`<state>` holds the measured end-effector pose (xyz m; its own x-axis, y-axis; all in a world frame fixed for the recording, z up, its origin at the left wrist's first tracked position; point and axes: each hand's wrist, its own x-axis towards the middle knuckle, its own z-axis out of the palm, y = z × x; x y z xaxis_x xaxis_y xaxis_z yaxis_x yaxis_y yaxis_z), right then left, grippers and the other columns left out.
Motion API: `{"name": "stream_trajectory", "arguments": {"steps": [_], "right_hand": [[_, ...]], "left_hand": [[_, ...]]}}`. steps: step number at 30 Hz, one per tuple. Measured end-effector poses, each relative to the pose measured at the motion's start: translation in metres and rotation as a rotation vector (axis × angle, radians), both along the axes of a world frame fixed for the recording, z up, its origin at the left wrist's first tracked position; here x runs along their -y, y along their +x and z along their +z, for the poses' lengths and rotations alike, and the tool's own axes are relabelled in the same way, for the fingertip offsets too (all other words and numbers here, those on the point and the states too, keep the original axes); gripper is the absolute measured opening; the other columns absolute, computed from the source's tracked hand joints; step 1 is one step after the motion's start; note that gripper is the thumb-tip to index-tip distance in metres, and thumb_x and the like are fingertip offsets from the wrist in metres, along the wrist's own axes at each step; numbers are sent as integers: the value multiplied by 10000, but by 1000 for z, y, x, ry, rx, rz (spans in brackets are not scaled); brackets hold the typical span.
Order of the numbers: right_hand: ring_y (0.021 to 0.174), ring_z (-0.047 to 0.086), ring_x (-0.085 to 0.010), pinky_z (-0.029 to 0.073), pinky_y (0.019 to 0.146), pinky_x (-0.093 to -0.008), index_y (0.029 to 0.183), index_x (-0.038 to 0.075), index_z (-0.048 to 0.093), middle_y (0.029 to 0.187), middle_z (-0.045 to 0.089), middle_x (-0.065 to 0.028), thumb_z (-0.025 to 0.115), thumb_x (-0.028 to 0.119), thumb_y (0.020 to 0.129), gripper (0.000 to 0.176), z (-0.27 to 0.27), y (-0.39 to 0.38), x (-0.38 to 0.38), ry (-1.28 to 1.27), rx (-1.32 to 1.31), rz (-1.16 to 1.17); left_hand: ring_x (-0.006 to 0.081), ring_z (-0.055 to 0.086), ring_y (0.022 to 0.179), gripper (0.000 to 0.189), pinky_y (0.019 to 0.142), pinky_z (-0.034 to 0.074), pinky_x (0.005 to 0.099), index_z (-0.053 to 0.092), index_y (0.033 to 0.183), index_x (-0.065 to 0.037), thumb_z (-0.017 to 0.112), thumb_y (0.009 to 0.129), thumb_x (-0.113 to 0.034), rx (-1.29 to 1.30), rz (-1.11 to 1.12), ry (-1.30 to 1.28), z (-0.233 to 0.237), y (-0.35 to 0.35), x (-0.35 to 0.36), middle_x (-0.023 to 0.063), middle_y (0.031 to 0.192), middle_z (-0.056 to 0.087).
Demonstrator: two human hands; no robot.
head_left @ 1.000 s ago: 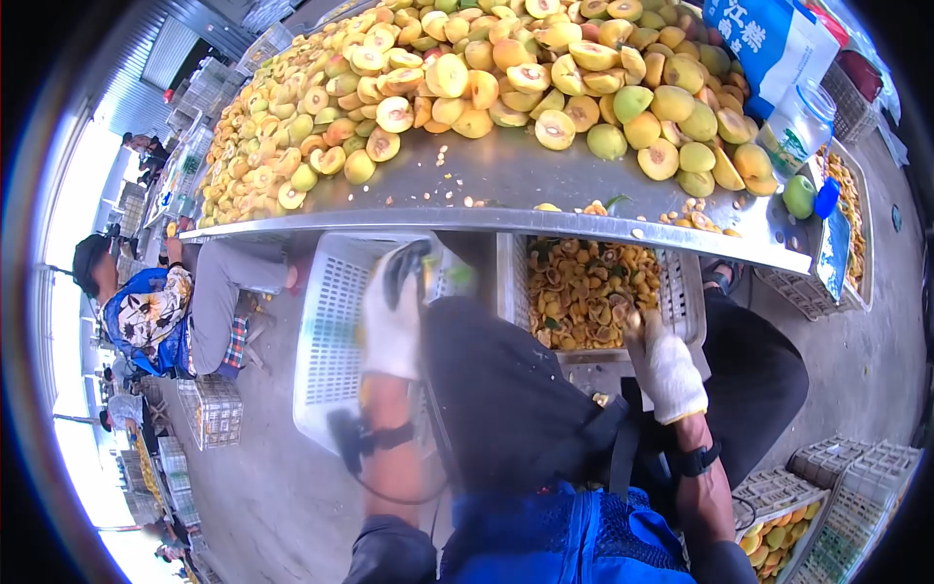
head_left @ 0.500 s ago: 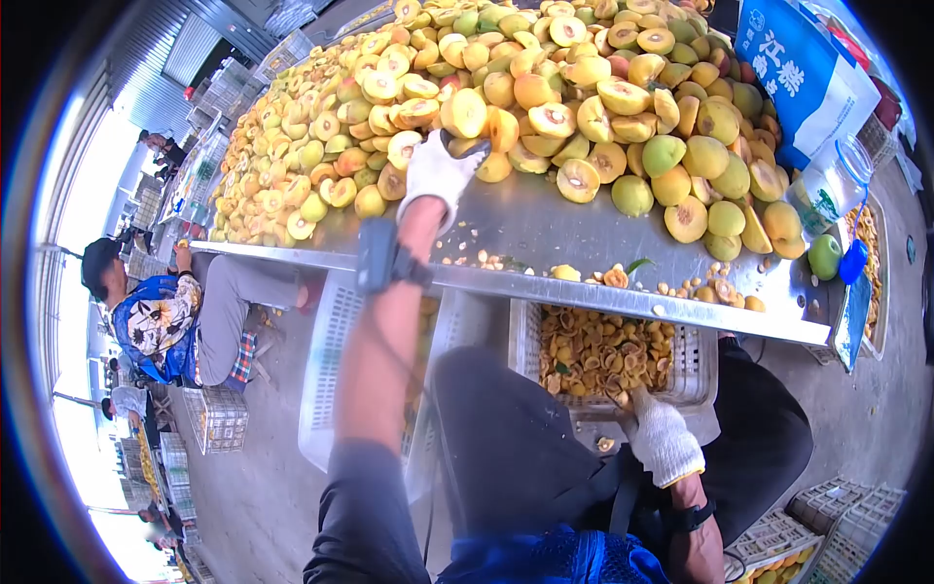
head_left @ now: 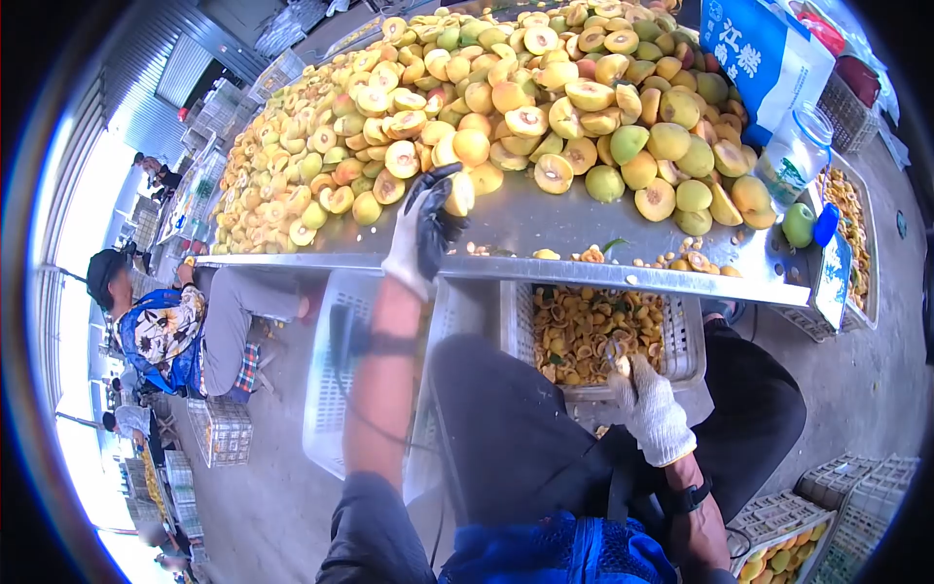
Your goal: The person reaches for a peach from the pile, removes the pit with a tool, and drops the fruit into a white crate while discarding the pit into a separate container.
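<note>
My left hand (head_left: 426, 229), in a white glove with a dark palm, is closed on a halved yellow peach (head_left: 460, 196) at the front of the metal table (head_left: 516, 222). Behind it lies a large heap of yellow peaches (head_left: 525, 122), many cut in half. My right hand (head_left: 652, 411), in a white knit glove, is closed around a small pale-handled tool (head_left: 619, 362), whose tip is too small to make out clearly. Just beyond that hand, under the table edge, a white crate (head_left: 687, 341) holds peach scraps (head_left: 593, 336).
Another white crate (head_left: 326, 389) stands left of my knees. On the table's right are a blue-white bag (head_left: 764, 63), a clear plastic jar (head_left: 793, 156) and a green fruit (head_left: 799, 225). A seated person (head_left: 161, 316) works at the left. Crates with peaches (head_left: 778, 560) stand lower right.
My left hand has drawn back from the heap toward the table's front edge, now with a peach half in it. My right hand stays low by the crate, slightly shifted. The view has shifted a little.
</note>
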<state>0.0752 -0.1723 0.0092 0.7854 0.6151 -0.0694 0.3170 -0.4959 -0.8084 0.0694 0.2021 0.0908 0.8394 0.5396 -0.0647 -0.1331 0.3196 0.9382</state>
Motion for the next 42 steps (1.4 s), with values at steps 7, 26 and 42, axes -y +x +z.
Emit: {"name": "stream_trajectory", "arguments": {"steps": [7, 26, 42], "right_hand": [[833, 597, -472, 475, 688, -478, 1063, 18, 554, 873, 626, -252, 562, 178, 968, 186, 69, -5, -30, 267, -68, 14], [741, 614, -470, 478, 622, -529, 974, 8, 520, 763, 618, -271, 594, 207, 952, 214, 57, -5, -39, 63, 19, 85], [784, 608, -495, 478, 668, -536, 991, -10, 550, 784, 622, -297, 563, 185, 956, 198, 47, -13, -56, 31, -88, 74]], "left_hand": [[144, 611, 930, 543, 771, 505, 245, 535, 1300, -13, 370, 1041, -460, 2, -35, -332, -1, -45, 128, 73, 1081, 651], [165, 655, 840, 350, 739, 554, 291, 580, 1131, -7, 519, 985, -319, 20, 54, 236, -82, -40, 188, 92, 970, 647], [332, 556, 1050, 544, 950, 428, 417, 532, 1247, 68, 695, 752, -86, -126, 195, 1022, -94, -54, 186, 179, 1135, 599]]}}
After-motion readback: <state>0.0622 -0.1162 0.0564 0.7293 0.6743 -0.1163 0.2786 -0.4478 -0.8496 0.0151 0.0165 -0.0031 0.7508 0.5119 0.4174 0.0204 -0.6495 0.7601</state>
